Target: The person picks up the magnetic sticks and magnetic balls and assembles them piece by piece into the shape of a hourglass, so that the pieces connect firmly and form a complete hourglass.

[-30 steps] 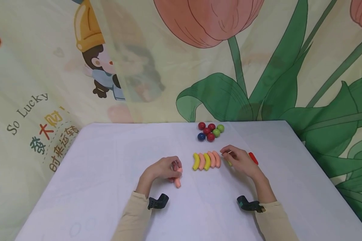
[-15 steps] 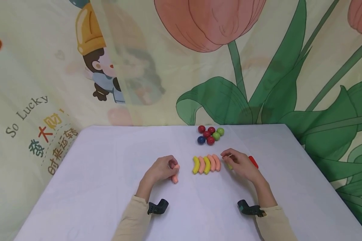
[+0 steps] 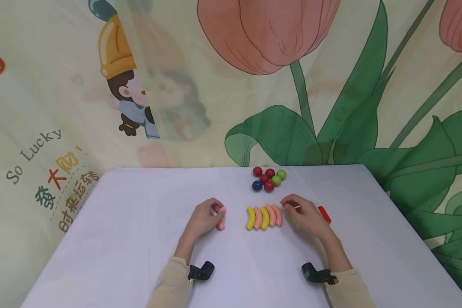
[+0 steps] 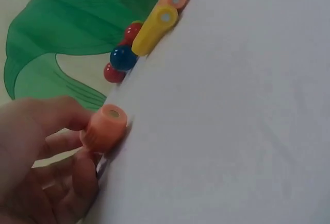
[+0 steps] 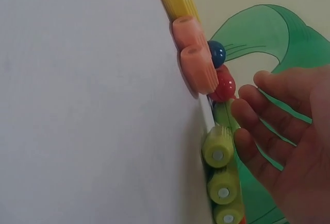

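Left grip (image 3: pixel 205 218) pinches an orange curved piece (image 3: pixel 221 220); right grip (image 3: pixel 304 214) curls over yellow-green pieces (image 5: pixel 218 151).

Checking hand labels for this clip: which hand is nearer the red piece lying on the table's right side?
Right. The right hand lies just left of the red piece, almost touching it; the left hand, holding an orange piece, is far off beyond the row of curved pieces.

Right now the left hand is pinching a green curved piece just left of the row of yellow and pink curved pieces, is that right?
Not quite: the curved piece in the left hand is pink-orange, not green; the left wrist view shows it clearly. The rest holds: the fingers pinch it just left of the row of yellow and pink curved pieces.
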### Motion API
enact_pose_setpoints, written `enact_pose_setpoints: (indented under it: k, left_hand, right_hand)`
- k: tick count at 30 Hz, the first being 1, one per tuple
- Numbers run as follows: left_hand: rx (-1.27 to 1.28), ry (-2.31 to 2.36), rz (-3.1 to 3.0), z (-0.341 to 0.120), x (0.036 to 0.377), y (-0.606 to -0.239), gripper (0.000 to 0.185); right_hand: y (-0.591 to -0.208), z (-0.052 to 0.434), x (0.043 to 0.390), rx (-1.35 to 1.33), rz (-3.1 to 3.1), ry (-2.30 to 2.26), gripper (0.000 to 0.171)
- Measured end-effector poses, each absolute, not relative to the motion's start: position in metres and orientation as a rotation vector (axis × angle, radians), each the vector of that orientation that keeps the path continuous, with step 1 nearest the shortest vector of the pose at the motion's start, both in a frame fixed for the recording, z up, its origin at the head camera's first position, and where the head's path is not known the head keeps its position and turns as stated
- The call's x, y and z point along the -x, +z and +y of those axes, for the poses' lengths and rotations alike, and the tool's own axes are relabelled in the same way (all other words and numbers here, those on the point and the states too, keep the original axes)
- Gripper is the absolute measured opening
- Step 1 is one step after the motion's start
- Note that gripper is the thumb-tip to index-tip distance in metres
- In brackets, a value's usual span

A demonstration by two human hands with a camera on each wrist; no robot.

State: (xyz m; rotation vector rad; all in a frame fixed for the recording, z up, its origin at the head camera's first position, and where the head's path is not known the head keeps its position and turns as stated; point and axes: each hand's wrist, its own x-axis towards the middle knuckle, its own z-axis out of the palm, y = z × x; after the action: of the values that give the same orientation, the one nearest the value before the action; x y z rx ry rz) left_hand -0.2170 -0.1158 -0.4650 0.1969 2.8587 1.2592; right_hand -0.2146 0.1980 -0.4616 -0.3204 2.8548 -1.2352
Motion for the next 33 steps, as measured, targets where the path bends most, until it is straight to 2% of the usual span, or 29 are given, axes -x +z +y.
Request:
enact_pose_setpoints:
  k: [13, 24, 33]
  left_hand:
    - [-0.226, 1.55, 2.822, -0.128, 0.219, -0.489, 0.019]
    - [-0.234, 1.563, 2.837, -0.135, 0.223, -0.49, 0.02]
    - [-0.287, 1.559, 2.818, -0.131, 0.222, -0.494, 0.02]
  right_hand:
    - [-0.465, 0.185, 0.223, 0.333, 2.954, -1.216, 0.019]
    - [-0.456, 0.161, 0.258, 0.433, 3.002, -1.061, 0.023]
    - [-0.449, 0.152, 0.269, 0.511, 3.046, -0.941, 0.023]
